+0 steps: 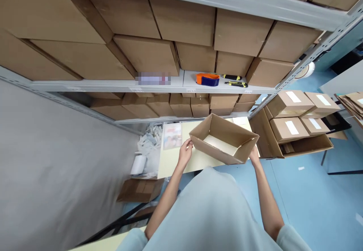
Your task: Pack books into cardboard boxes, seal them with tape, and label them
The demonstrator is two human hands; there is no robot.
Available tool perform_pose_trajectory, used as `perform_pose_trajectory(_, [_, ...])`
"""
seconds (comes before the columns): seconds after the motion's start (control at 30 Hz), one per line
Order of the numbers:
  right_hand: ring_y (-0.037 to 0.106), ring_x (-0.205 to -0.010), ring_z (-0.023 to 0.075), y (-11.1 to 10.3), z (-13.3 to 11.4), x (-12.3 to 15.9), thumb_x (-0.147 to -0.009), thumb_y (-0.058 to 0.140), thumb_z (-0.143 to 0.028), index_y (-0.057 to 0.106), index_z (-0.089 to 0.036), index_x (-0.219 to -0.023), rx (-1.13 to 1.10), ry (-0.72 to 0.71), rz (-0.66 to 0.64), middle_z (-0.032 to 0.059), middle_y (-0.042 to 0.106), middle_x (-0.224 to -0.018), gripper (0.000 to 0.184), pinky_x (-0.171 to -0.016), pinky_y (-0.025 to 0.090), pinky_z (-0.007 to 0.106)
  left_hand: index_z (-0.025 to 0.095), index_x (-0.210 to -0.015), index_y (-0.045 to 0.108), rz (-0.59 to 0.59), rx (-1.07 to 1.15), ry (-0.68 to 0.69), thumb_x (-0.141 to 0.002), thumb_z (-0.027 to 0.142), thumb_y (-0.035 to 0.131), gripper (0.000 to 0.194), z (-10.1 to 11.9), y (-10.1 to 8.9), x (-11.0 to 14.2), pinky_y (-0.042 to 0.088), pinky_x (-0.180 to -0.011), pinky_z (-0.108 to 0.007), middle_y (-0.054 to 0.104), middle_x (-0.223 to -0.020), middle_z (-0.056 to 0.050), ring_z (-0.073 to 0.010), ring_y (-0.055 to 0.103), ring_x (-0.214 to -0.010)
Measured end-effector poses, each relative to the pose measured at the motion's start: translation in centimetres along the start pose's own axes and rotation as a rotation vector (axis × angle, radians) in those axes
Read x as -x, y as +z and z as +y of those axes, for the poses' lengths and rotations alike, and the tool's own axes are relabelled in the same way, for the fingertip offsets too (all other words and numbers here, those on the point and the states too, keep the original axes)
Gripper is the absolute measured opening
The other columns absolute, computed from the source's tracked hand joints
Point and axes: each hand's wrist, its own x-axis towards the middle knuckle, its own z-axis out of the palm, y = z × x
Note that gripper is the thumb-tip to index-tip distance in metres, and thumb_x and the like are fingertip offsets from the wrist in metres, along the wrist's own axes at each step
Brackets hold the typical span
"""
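Note:
An open cardboard box [218,154] is held between my two hands above a cream table [167,166]. Its top faces me, without raised flaps. A pale surface shows inside; I cannot tell whether it is the box's floor or the table seen through it. My left hand [185,151] grips the box's left corner, fingers curled at the edge. At the right end my right hand [254,154] holds the wall, most of its fingers hidden behind the cardboard. A printed sheet or pack [172,136] lies on the table left of the box.
Metal shelving [159,88] full of cartons rises ahead. On its ledge are an orange and blue tape dispenser [208,79] and several yellow-black cutters [236,84]. Labelled cartons [292,128] fill a large box at right. Paper scraps [149,141] and a white roll [138,165] lie left.

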Motion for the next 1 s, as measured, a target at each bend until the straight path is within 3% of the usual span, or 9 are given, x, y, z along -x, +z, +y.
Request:
perform_pose_trajectory(0.17, [0.074, -0.101, 0.0314, -0.4, -2.7, 3.6, -0.080, 0.070, -0.069, 0.075, -0.017, -0.107, -0.033, 0.026, 0.085, 0.0137, 0.081, -0.110, 0.059, -0.087, 0.063, 0.044, 0.021, -0.112, 0.075, -0.011, 0.011, 0.021, -0.087, 0.050, 0.066, 0.039, 2.6, -2.3, -0.5, 0.062, -0.096, -0.045, 0.080, -0.108, -0.012, -0.0287, 0.077, -0.100])
perform_pose_trajectory(0.33, [0.080, -0.098, 0.0294, -1.1, -6.7, 6.4, -0.087, 0.065, -0.082, 0.073, -0.018, -0.124, -0.106, 0.141, 0.087, 0.0150, 0.077, -0.127, 0.074, -0.078, 0.067, 0.040, 0.022, -0.107, 0.077, -0.001, -0.061, 0.188, -0.094, 0.058, 0.063, 0.041, 8.5, -3.8, -1.6, 0.061, -0.090, -0.037, 0.079, -0.111, -0.010, -0.0241, 0.075, -0.097])
perform_pose_trajectory(0.43, [0.081, -0.084, 0.0294, -1.3, -8.8, 6.6, -0.085, 0.073, -0.075, 0.075, -0.019, -0.113, 0.083, 0.147, 0.060, 0.0123, 0.081, -0.109, 0.062, -0.070, 0.064, 0.037, 0.023, -0.098, 0.077, 0.006, -0.289, 0.297, -0.091, 0.059, 0.070, 0.037, 11.7, -3.9, -2.2, 0.059, -0.083, -0.034, 0.078, -0.104, -0.007, -0.0217, 0.072, -0.085])
perform_pose_trajectory(0.53, [0.077, -0.069, 0.0263, -1.6, -10.8, 5.8, -0.091, 0.066, -0.063, 0.075, -0.021, -0.094, 0.293, 0.008, 0.037, 0.0072, 0.078, -0.082, 0.043, -0.064, 0.057, 0.033, 0.025, -0.085, 0.075, 0.051, -0.481, 0.320, -0.089, 0.048, 0.073, 0.023, 13.6, -3.4, -2.5, 0.056, -0.076, -0.034, 0.078, -0.090, -0.004, -0.0213, 0.068, -0.073])
perform_pose_trajectory(0.6, [0.072, -0.065, 0.0242, -2.1, -12.0, 4.9, -0.094, 0.060, -0.057, 0.075, -0.022, -0.090, 0.372, -0.121, 0.053, 0.0060, 0.075, -0.074, 0.038, -0.062, 0.053, 0.032, 0.026, -0.081, 0.074, 0.081, -0.537, 0.293, -0.088, 0.041, 0.071, 0.016, 14.1, -2.9, -2.2, 0.054, -0.073, -0.034, 0.078, -0.084, -0.003, -0.0228, 0.069, -0.072])
perform_pose_trajectory(0.8, [0.068, -0.067, 0.0220, -3.2, -14.2, 0.0, -0.099, 0.055, -0.046, 0.080, -0.022, -0.110, 0.456, -0.379, -0.062, 0.0062, 0.075, -0.084, 0.036, -0.067, 0.051, 0.033, 0.027, -0.080, 0.073, 0.161, -0.585, 0.313, -0.090, 0.036, 0.068, 0.015, 14.8, -0.4, 1.6, 0.056, -0.073, -0.034, 0.079, -0.083, -0.003, -0.0237, 0.073, -0.073])
perform_pose_trajectory(1.0, [0.066, -0.068, 0.0218, -2.6, -13.1, -4.3, -0.105, 0.051, -0.042, 0.078, -0.020, -0.124, 0.571, -0.494, -0.198, 0.0061, 0.071, -0.085, 0.040, -0.068, 0.049, 0.033, 0.028, -0.086, 0.076, 0.215, -0.663, 0.257, -0.095, 0.036, 0.068, 0.015, 14.7, 3.2, 5.6, 0.052, -0.071, -0.033, 0.079, -0.084, -0.002, -0.0237, 0.075, -0.078])
